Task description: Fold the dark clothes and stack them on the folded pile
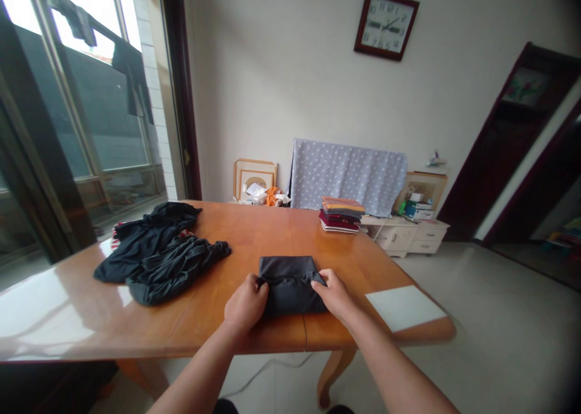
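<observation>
Left grip [246, 303] and right grip [331, 292] seemingly pinched, forearms converging.

I see my left hand [246, 304] and right hand [334, 293] pinching matt dark folded cloth [290, 284] on a glossy varnished wooden table [254, 232]. At ten o'clock lies crumpled dark fabric [157, 256]; at one o'clock, a stack of folded striped cloth [341, 213].

Both forearms are bare, with no sleeve, watch or band in view up to the picture's lower edge. The left hand [246, 305] and right hand [333, 294] wear no gloves. Rings cannot be ruled out; the fingers look too small to tell.
</observation>
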Available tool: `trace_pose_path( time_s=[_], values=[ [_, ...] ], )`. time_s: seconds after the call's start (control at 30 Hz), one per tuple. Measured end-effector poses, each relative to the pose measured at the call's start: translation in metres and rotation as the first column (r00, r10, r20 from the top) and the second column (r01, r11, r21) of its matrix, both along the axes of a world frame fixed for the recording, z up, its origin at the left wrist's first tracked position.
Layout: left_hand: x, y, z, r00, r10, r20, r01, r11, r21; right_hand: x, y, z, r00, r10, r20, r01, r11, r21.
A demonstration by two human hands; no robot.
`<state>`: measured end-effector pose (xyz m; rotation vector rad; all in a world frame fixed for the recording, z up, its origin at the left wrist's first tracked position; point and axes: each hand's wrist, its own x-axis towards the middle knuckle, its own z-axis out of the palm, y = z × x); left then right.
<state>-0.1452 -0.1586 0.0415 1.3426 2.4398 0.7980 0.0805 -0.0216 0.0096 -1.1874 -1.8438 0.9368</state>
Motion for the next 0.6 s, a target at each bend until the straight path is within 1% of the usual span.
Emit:
trace_pose_path(
  time_s=[0.07,0.13,0.17,0.2,0.23,0.27,0.3,0.33,0.37,0.4,0.43,0.53,0.6],
  values=[
    [0.001,-0.002,0.003,1.0,0.024,-0.017,-0.024,0.999,0.026,-0.001,0.005,-0.006,1.0,-0.01,0.018,0.01,1.0,-0.003],
    [0.005,-0.009,0.009,0.992,0.03,-0.124,-0.011,0.989,0.15,-0.001,0.009,-0.009,1.0,-0.002,0.03,0.003,1.0,-0.014],
    [0.006,-0.013,0.012,0.978,0.012,-0.207,0.038,0.971,0.234,-0.001,0.011,-0.01,0.999,0.005,0.035,-0.004,1.0,-0.017],
    [0.008,-0.018,0.016,0.955,-0.034,-0.295,0.128,0.944,0.305,-0.001,0.012,-0.011,0.999,0.012,0.04,-0.011,1.0,-0.018],
    [0.01,-0.023,0.019,0.919,-0.112,-0.377,0.251,0.906,0.342,-0.001,0.013,-0.011,0.999,0.02,0.043,-0.019,1.0,-0.017],
    [0.01,-0.027,0.021,0.871,-0.216,-0.442,0.384,0.861,0.335,-0.002,0.015,-0.011,0.999,0.028,0.045,-0.028,1.0,-0.014],
    [0.01,-0.03,0.023,0.813,-0.33,-0.48,0.503,0.812,0.295,-0.003,0.016,-0.011,0.998,0.036,0.045,-0.036,0.999,-0.009],
    [0.009,-0.031,0.023,0.757,-0.431,-0.491,0.593,0.768,0.24,-0.004,0.017,-0.011,0.998,0.039,0.046,-0.039,0.999,-0.004],
    [0.007,-0.032,0.021,0.718,-0.503,-0.48,0.645,0.741,0.188,-0.005,0.017,-0.01,0.998,0.04,0.047,-0.04,0.999,0.0],
    [0.005,-0.031,0.019,0.703,-0.544,-0.458,0.664,0.733,0.147,-0.005,0.017,-0.009,0.998,0.042,0.05,-0.042,0.999,0.001],
    [0.002,-0.03,0.016,0.706,-0.56,-0.434,0.661,0.74,0.121,-0.005,0.017,-0.008,0.997,0.045,0.055,-0.045,0.999,0.001],
    [-0.005,-0.025,0.005,0.739,-0.557,-0.38,0.631,0.769,0.101,0.003,0.008,0.002,0.995,0.052,0.088,-0.054,0.998,0.023],
    [-0.008,-0.022,0.002,0.747,-0.554,-0.368,0.626,0.772,0.109,0.012,-0.004,0.013,0.988,0.036,0.148,-0.056,0.99,0.132]
  ],
)
